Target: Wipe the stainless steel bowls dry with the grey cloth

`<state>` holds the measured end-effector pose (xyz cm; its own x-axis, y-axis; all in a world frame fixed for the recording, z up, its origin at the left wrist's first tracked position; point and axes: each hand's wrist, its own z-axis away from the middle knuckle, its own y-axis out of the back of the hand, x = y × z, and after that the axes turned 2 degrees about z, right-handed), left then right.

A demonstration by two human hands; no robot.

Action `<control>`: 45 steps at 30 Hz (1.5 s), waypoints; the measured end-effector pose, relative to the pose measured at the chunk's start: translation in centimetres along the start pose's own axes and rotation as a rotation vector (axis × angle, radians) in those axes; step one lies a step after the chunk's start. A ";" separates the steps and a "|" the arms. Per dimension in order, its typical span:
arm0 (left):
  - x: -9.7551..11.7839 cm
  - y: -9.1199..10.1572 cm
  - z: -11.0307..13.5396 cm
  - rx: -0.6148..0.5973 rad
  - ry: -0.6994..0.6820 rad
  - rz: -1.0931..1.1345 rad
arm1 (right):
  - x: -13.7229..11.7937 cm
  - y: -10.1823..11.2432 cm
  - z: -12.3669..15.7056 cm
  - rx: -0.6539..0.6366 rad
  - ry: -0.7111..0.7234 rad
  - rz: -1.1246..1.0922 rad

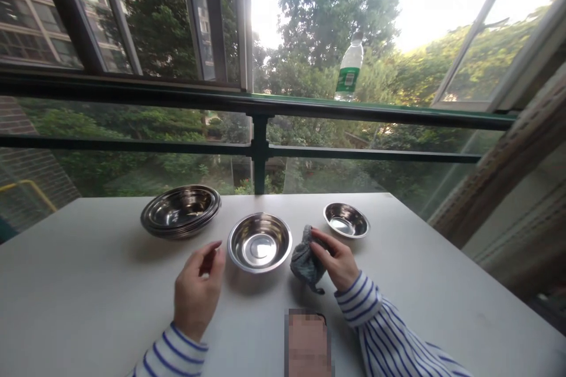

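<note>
A steel bowl (259,242) sits in the middle of the white table (88,283). My left hand (197,288) hovers just left of it, fingers loosely curled and apart, holding nothing. My right hand (336,259) is just right of the bowl and grips a bunched grey cloth (305,260) that rests on the table. A stack of wider steel bowls (181,211) stands at the back left. A small steel dish (346,220) lies at the back right, beyond my right hand.
A dark metal railing (260,147) with glass panels runs along the table's far edge. A plastic water bottle (349,68) stands on the top rail. A curtain (508,171) hangs at the right. A blurred patch (308,341) lies near the table's front edge.
</note>
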<state>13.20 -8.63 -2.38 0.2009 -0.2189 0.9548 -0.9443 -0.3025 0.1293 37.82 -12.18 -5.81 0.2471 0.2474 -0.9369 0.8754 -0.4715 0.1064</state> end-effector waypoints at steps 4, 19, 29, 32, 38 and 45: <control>1.5 -1.4 2.9 -0.314 -0.023 0.074 | -0.3 -0.2 0.2 -0.036 0.013 -0.054; 1.8 -6.5 4.9 -0.511 -0.137 -0.001 | -2.4 -0.6 1.4 -0.164 0.146 -0.209; 2.8 -6.7 3.7 -0.507 0.152 0.297 | -3.0 0.3 0.8 -0.180 0.168 -0.210; 3.3 -6.6 3.1 -0.525 0.139 0.304 | -3.0 0.7 0.4 -0.154 0.195 -0.164; 4.2 -5.7 1.6 -0.476 0.176 0.324 | -2.9 1.7 -0.4 -0.059 0.224 -0.119; 5.3 -5.1 0.8 -0.373 0.255 0.535 | -3.1 2.7 -1.1 0.010 0.251 -0.071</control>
<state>19.29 -8.95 1.79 -0.3412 -0.0107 0.9399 -0.9319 0.1351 -0.3367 39.94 -13.25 -2.27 0.2816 0.4817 -0.8298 0.8904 -0.4536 0.0389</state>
